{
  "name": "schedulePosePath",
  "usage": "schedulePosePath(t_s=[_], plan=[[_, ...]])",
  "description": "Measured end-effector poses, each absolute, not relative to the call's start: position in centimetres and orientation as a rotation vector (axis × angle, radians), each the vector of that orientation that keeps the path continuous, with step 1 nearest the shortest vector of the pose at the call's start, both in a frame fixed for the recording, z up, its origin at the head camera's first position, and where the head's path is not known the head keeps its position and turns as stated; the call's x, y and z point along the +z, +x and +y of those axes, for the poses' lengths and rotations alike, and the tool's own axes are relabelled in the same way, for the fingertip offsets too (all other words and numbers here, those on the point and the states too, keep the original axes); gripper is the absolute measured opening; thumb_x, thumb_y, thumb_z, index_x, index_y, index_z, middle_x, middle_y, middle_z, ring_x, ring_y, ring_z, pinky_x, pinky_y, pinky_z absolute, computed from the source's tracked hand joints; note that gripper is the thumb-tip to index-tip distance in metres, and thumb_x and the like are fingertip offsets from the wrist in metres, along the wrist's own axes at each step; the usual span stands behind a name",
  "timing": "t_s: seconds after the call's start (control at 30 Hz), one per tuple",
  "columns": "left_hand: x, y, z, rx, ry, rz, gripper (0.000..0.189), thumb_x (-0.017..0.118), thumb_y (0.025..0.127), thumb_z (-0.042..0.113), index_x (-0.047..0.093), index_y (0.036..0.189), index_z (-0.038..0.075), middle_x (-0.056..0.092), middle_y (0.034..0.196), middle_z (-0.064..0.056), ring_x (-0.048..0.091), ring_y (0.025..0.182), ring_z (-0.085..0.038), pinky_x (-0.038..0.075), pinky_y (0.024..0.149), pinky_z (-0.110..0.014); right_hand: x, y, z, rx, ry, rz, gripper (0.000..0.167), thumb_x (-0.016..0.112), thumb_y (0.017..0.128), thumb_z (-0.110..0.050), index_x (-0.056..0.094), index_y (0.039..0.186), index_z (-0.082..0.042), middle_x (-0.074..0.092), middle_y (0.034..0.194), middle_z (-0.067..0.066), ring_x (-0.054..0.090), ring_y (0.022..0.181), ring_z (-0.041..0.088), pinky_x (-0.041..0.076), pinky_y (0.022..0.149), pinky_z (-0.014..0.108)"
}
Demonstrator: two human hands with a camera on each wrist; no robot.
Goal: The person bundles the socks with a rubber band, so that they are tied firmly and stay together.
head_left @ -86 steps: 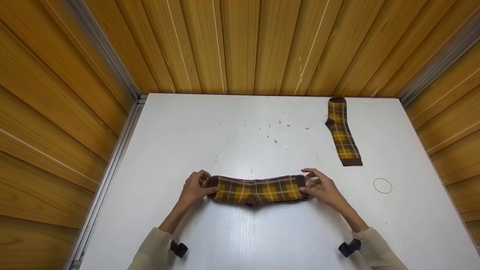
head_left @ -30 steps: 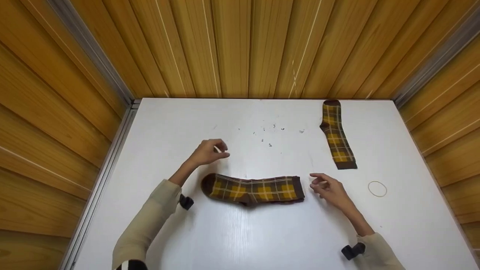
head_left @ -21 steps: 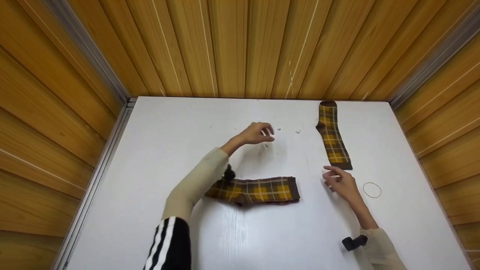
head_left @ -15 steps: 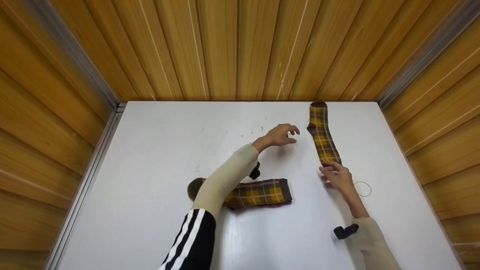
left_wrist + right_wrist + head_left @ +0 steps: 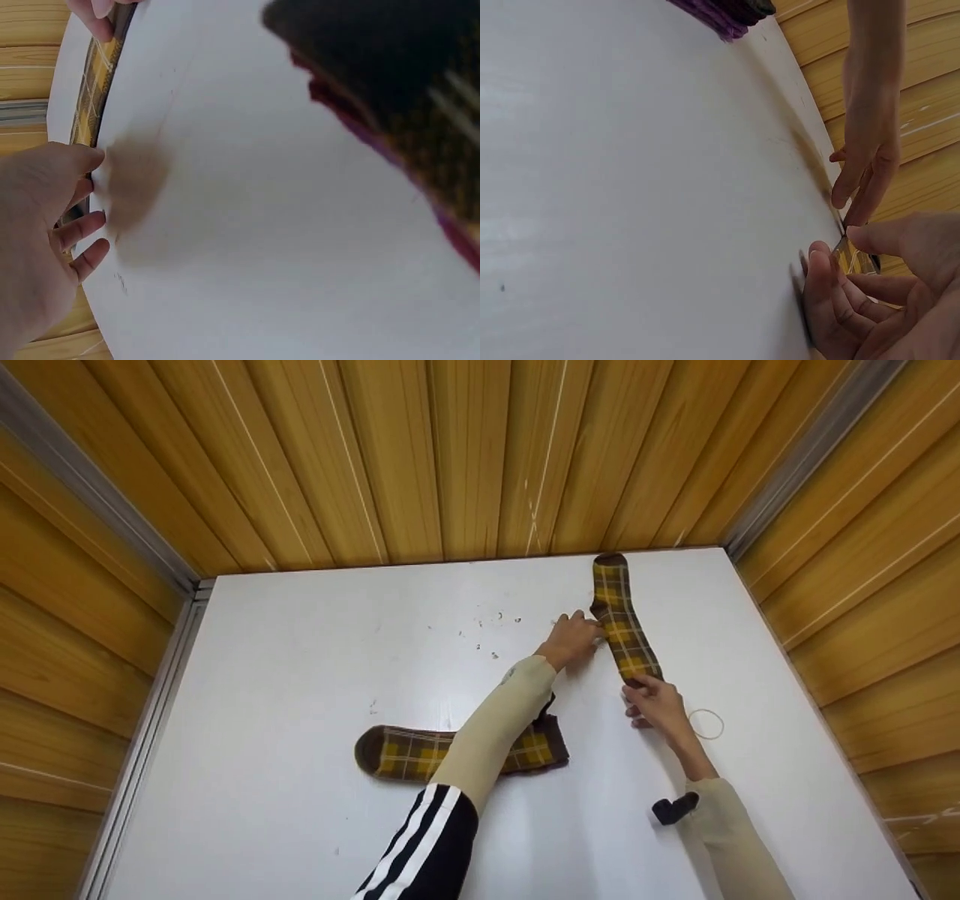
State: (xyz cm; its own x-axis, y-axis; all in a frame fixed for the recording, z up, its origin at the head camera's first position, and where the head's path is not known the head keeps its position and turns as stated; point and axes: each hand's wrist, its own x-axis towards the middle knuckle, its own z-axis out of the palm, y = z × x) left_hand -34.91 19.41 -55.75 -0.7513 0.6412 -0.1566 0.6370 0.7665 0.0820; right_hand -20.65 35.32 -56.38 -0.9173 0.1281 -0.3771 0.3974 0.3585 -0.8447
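Hands (image 5: 573, 639) — now at flat plaid sock (image 5: 624, 624)

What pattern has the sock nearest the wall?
That sock is brown and yellow plaid, best seen in the head view.

Head view: we look from above, forward and down, across the white table (image 5: 285, 660) to the wood-plank wall (image 5: 412, 457); widest of three. Left wrist view: low, tipped sideways, left hand (image 5: 572, 639) close at left, near plaid sock (image 5: 390, 67) large, blurred, upper right. Right wrist view: low, tipped sideways, right hand (image 5: 660, 706) close, lower right. We find both hands and the far plaid sock (image 5: 621, 619) in all three.
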Motion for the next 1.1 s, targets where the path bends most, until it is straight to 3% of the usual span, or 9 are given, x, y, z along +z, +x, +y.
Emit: schedulePosePath(t_s=[0.2,0.43,0.7,0.83,0.93,1.1], plan=[[-55.2,-34.9,20.2,-0.045,1.033,2.767,0.04,0.057,0.105,0.031,0.057,0.145,0.03,0.046,0.159,0.007,0.042,0.143,-0.02,0.041,0.116,-0.042,-56.3,-20.7,35.6,-1.56,0.453,2.375,0.066,0.062,0.102,-0.022,0.034,0.155,0.006,0.066,0.094,0.001,0.066,0.068,0.007,0.058,0.06,0.025],[-55.3,-34.8,19.9,0.053,0.999,2.758,0.035,0.057,0.105,0.027,0.059,0.139,0.025,0.06,0.147,0.005,0.052,0.134,-0.021,0.039,0.116,-0.042,-56.5,-20.8,35.7,-1.528,0.476,2.38,0.061,0.061,0.103,-0.02,0.039,0.153,0.005,0.064,0.093,0.002,0.065,0.068,0.008,0.058,0.06,0.025],[-55.0,-35.2,18.3,0.389,0.895,2.728,0.046,0.057,0.106,0.025,0.051,0.151,0.027,0.064,0.142,0.0,0.056,0.13,-0.021,0.043,0.113,-0.043,-56.1,-21.2,36.0,-1.53,0.459,2.393,0.059,0.061,0.102,-0.02,0.041,0.152,0.005,0.066,0.09,0.001,0.067,0.068,0.008,0.059,0.06,0.026],[-55.0,-35.4,17.3,0.683,0.806,2.578,0.05,0.057,0.104,0.018,0.047,0.154,0.017,0.066,0.136,-0.01,0.062,0.121,-0.024,0.048,0.106,-0.04,-56.0,-21.4,36.4,-1.508,0.461,2.394,0.058,0.06,0.103,-0.019,0.041,0.152,0.005,0.066,0.089,0.0,0.067,0.067,0.008,0.059,0.06,0.026],[-54.9,-35.6,16.7,0.82,0.758,2.478,0.052,0.058,0.103,0.016,0.047,0.153,0.008,0.063,0.14,-0.015,0.061,0.123,-0.027,0.049,0.105,-0.034,-56.0,-21.5,36.9,-1.477,0.45,2.4,0.057,0.059,0.103,-0.02,0.042,0.151,0.005,0.066,0.089,0.0,0.067,0.067,0.008,0.059,0.061,0.026],[-54.8,-35.4,15.5,0.921,0.7,2.368,0.038,0.059,0.1,0.013,0.06,0.135,-0.001,0.067,0.131,-0.019,0.063,0.11,-0.023,0.05,0.092,-0.025,-56.0,-21.4,37.7,-1.429,0.428,2.448,0.05,0.06,0.103,-0.022,0.05,0.145,0.004,0.068,0.085,0.001,0.067,0.065,0.008,0.059,0.059,0.026]])
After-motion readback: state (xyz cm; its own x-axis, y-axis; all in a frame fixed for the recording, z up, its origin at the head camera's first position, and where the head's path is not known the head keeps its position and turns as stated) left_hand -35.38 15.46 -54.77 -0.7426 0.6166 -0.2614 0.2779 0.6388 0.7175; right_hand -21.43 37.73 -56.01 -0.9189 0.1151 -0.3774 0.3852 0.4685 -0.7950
